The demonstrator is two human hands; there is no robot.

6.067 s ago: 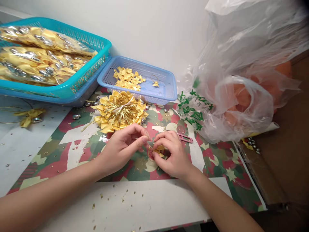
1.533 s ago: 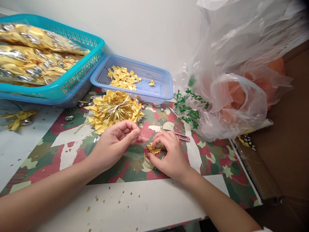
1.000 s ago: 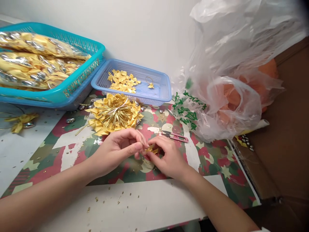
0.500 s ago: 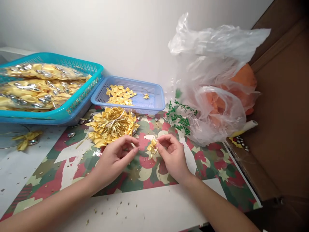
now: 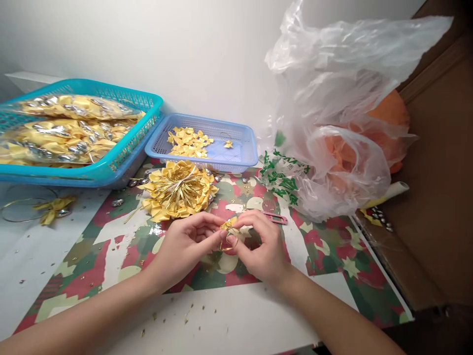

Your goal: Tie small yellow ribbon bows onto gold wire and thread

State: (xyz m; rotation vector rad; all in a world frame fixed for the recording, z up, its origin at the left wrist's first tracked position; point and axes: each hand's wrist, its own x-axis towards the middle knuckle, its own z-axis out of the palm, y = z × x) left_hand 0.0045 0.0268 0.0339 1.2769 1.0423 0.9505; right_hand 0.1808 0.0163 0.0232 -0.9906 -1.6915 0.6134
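Observation:
My left hand (image 5: 185,246) and my right hand (image 5: 260,246) meet over the patterned mat (image 5: 321,246), both pinching a small gold ribbon bow (image 5: 229,226) with a thin gold wire loop hanging from it. The fingers of both hands are curled around the bow. A bundle of gold bows on gold wires (image 5: 179,190) lies just beyond my left hand. Pink thread snips (image 5: 275,218) lie beside my right hand's knuckles.
A small blue basket (image 5: 244,150) holds loose gold bows. A larger teal basket (image 5: 111,167) at the left holds bags of bows with silver pieces. A clear plastic bag (image 5: 332,123) with orange contents stands at the right. One bow with a wire ring (image 5: 51,209) lies far left.
My hands parted briefly with the bow in my right fingers, then closed together again on it. The view tilted up and then shifted a little.

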